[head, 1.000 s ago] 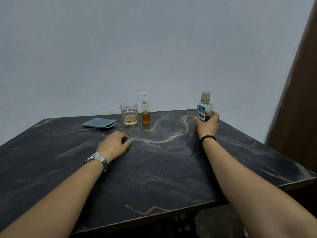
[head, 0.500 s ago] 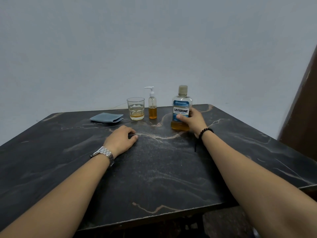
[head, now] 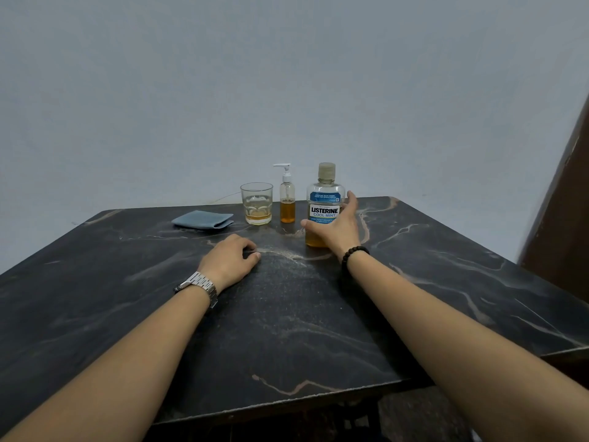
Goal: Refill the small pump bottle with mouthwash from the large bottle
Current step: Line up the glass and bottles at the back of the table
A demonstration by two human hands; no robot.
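The large mouthwash bottle [head: 325, 199] stands upright at the back of the table. It has a beige cap and a blue label, and amber liquid fills its bottom part. My right hand [head: 338, 229] is against its front right side, thumb and fingers spread apart around it rather than clamped. Just to its left stands the small clear pump bottle [head: 287, 204], its white pump on, roughly a third full of amber liquid. My left hand [head: 230, 261] rests on the table in front of them, fingers curled under, holding nothing.
A glass tumbler [head: 257, 204] with a little amber liquid stands left of the pump bottle. A folded blue-grey cloth [head: 202, 220] lies further left. All rest on a dark marble table [head: 287, 330] against a pale wall. A brown panel [head: 564, 224] rises at the right.
My right hand slid the large bottle from the table's far right to beside the pump bottle, then loosened its fingers. My left hand stayed put.
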